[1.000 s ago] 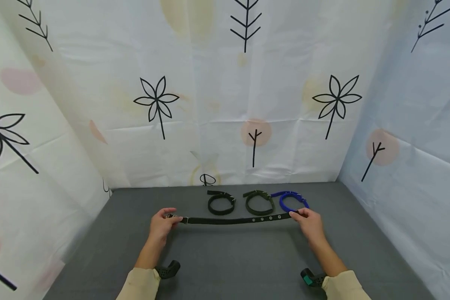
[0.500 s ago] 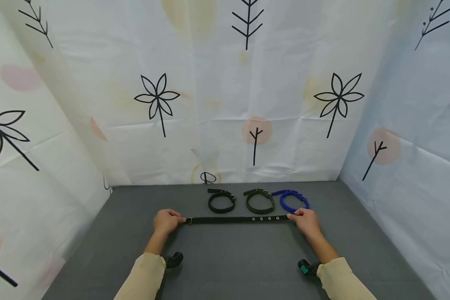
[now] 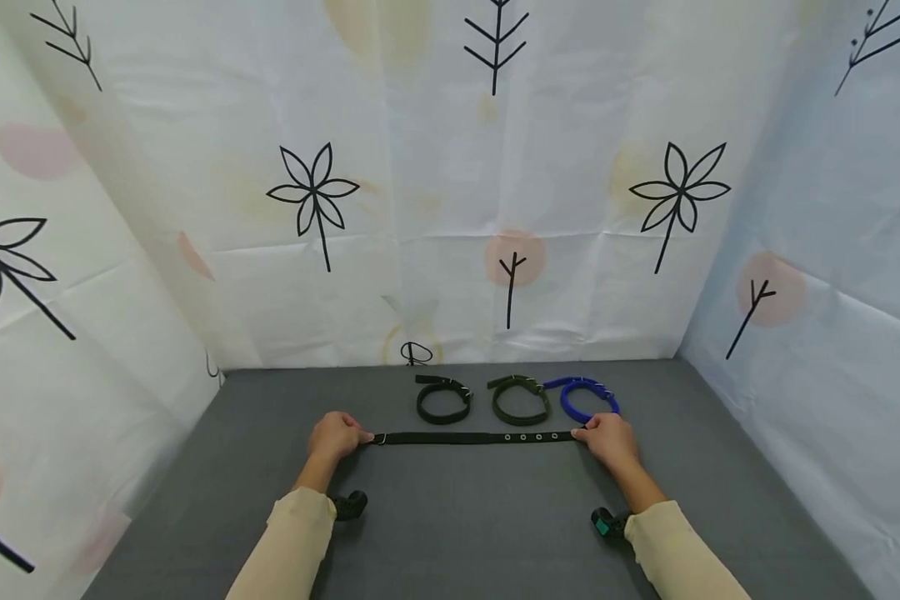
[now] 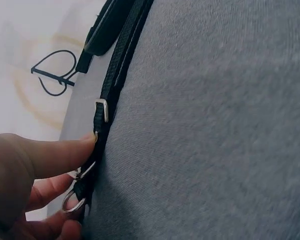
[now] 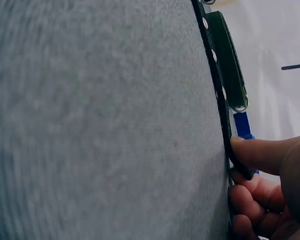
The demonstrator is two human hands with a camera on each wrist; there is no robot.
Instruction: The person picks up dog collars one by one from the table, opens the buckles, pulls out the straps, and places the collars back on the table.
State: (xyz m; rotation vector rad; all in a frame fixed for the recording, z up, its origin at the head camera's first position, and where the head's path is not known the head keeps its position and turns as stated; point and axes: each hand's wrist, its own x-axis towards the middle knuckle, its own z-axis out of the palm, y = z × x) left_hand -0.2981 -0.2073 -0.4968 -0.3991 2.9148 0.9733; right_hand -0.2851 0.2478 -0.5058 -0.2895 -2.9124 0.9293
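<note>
A black collar (image 3: 442, 438) with metal eyelets is stretched straight from left to right, at or just above the grey table. My left hand (image 3: 335, 435) pinches its buckle end; in the left wrist view the thumb lies over the strap near a metal keeper (image 4: 102, 110) and a D-ring (image 4: 73, 202). At the other end my right hand (image 3: 610, 437) pinches the plain tip between thumb and fingers, past the eyelets. Behind the strap lie three coiled collars: a black one (image 3: 443, 421), a green one (image 3: 521, 421) and a blue one (image 3: 567, 408), partly behind my right hand.
The grey table (image 3: 465, 525) reaches back to a white patterned cloth wall (image 3: 420, 208), with further cloth on the left and right sides. A dark wrist device sits on each forearm beside the cream sleeves.
The stretched collar has gone from slightly bowed and tilted to straight and level. My left hand has shifted a little right and now covers the buckle. The coiled collars stay put.
</note>
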